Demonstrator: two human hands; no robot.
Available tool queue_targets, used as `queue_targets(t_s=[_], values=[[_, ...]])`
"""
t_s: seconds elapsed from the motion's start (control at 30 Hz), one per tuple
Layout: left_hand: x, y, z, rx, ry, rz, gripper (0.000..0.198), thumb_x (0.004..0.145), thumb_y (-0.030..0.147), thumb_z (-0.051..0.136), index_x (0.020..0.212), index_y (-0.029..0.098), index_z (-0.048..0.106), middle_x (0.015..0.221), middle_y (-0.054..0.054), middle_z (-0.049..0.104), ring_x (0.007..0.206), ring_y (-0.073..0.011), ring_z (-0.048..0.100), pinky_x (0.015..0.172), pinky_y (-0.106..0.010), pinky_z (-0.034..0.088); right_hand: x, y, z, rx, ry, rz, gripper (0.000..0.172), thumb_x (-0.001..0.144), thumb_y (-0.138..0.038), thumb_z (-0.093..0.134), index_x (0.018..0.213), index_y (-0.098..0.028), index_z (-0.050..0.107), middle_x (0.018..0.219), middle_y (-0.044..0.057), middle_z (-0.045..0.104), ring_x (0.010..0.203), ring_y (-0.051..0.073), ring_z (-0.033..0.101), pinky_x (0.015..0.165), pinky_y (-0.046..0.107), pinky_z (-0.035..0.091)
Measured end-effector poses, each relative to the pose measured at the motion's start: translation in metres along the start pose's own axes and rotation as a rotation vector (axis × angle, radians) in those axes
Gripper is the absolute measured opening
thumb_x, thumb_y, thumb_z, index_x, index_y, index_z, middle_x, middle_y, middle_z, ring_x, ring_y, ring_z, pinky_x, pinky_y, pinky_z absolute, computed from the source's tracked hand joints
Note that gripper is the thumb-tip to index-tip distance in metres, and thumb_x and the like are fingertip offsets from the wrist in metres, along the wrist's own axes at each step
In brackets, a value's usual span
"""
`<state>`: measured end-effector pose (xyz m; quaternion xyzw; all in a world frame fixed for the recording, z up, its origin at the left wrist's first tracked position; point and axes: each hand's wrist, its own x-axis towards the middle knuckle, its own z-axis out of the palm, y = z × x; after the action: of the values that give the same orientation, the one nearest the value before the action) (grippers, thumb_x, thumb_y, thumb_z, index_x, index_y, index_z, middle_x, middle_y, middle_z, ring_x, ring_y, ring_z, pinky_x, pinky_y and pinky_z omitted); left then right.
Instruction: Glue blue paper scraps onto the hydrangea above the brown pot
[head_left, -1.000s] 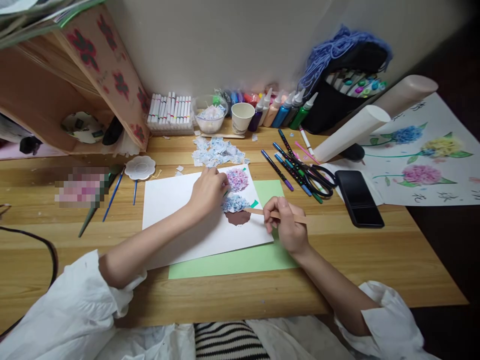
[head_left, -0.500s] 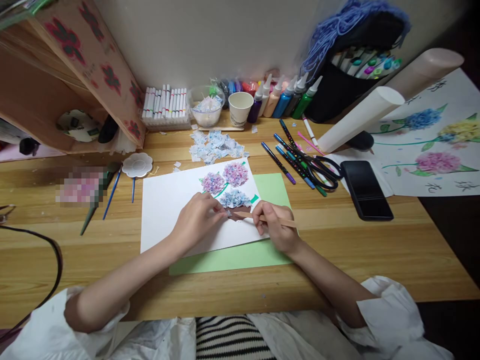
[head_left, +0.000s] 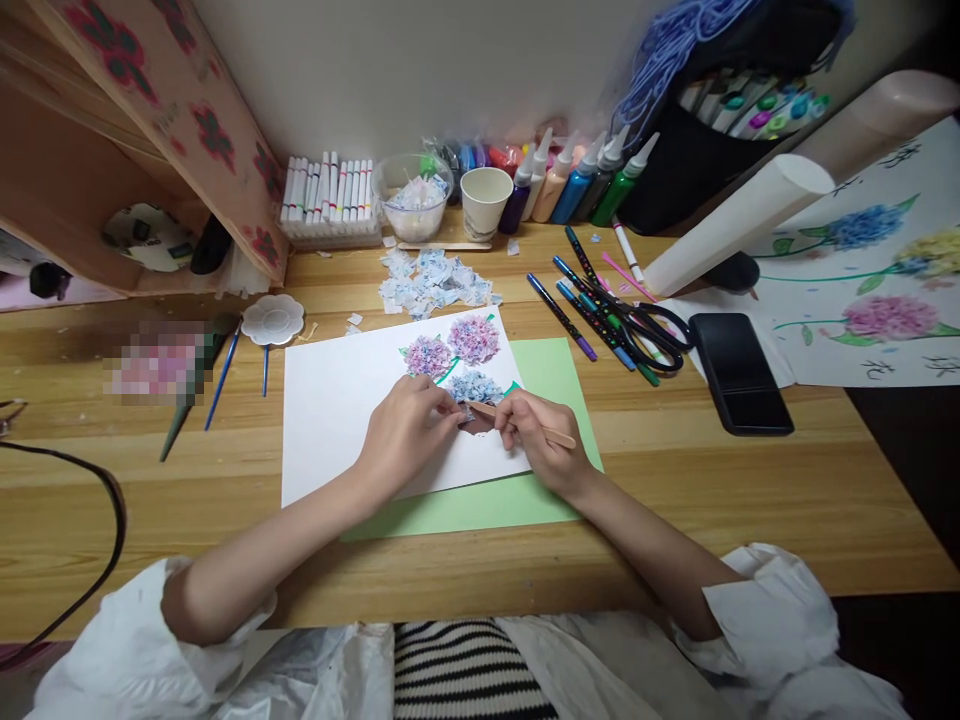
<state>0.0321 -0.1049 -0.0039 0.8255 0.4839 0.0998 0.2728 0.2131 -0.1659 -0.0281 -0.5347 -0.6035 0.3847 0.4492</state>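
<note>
The right hand [head_left: 546, 440] is clamped around a flat, tan wooden craft stick [head_left: 484, 409], its tip over the artwork on a white rectangular sheet of paper [head_left: 337, 420]. The left hand [head_left: 405, 425], over the middle of that sheet, has thumb and fingertips pinched together beside the stick's tip, on what looks like a small pale-blue paper scrap [head_left: 466, 413], partly hidden. Between the hands, toward the sheet's right edge, are a brown, rounded patch [head_left: 478, 424] and a ruffled blue flower cluster [head_left: 474, 386]; nearer the sheet's far right corner are a round pink-and-purple flower [head_left: 474, 340] and a smaller purple flower [head_left: 427, 357]. A light green paper sheet [head_left: 487, 510] lies beneath the white sheet, showing along its near and right sides. Just beyond the white sheet is a loose heap of pale-blue torn paper [head_left: 431, 285], with a white paper cup [head_left: 485, 205] farther beyond it. To the sheet's right lie black-handled scissors [head_left: 634, 318] over slim, dark-barrelled pens [head_left: 596, 326], then a black rectangular phone [head_left: 739, 375]; beside its far left corner sits a white flower-shaped palette [head_left: 274, 320].
</note>
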Motion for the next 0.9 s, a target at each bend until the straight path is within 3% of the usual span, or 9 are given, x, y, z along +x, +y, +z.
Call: queue_targets(t_s=[0.13, 0.3, 0.5, 0.9], values=[[0.003, 0.0057, 0.0012, 0.043, 0.021, -0.016, 0.011, 0.085, 0.03, 0.06, 0.079, 0.021, 0.064, 0.085, -0.002, 0.06, 0.087, -0.0199, 0.053, 0.067, -0.03, 0.04, -0.0005, -0.0015, -0.0002, 0.017, 0.011, 0.004, 0.038, 0.098, -0.038, 0.033, 0.072, -0.02, 0.054, 0.054, -0.003, 0.051, 0.053, 0.012, 0.05, 0.059, 0.026, 0.04], [0.0048, 0.0079, 0.0022, 0.094, 0.045, -0.015, 0.011, 0.085, 0.029, 0.059, 0.078, 0.02, 0.063, 0.086, -0.002, 0.06, 0.088, -0.0201, 0.053, 0.067, -0.03, 0.04, -0.0047, -0.0038, -0.0023, -0.005, 0.082, -0.119, 0.043, 0.098, -0.037, 0.028, 0.067, -0.021, 0.054, 0.052, -0.001, 0.049, 0.053, 0.014, 0.051, 0.058, 0.028, 0.041], [0.0061, 0.0069, 0.0015, 0.122, 0.046, -0.022, 0.013, 0.085, 0.031, 0.058, 0.079, 0.021, 0.063, 0.087, -0.003, 0.06, 0.089, -0.0209, 0.053, 0.066, -0.03, 0.039, -0.0038, -0.0036, -0.0012, -0.089, 0.015, -0.129, 0.042, 0.098, -0.036, 0.028, 0.068, -0.022, 0.053, 0.056, 0.0, 0.051, 0.055, 0.015, 0.053, 0.06, 0.029, 0.042], [0.0021, 0.0052, -0.0041, 0.069, 0.019, -0.036, 0.015, 0.088, 0.031, 0.054, 0.082, 0.02, 0.062, 0.087, -0.002, 0.061, 0.088, -0.0197, 0.055, 0.068, -0.03, 0.04, -0.0027, -0.0025, 0.0004, -0.105, 0.003, -0.18, 0.038, 0.098, -0.032, 0.029, 0.071, -0.021, 0.053, 0.058, 0.0, 0.052, 0.058, 0.015, 0.053, 0.061, 0.029, 0.041]])
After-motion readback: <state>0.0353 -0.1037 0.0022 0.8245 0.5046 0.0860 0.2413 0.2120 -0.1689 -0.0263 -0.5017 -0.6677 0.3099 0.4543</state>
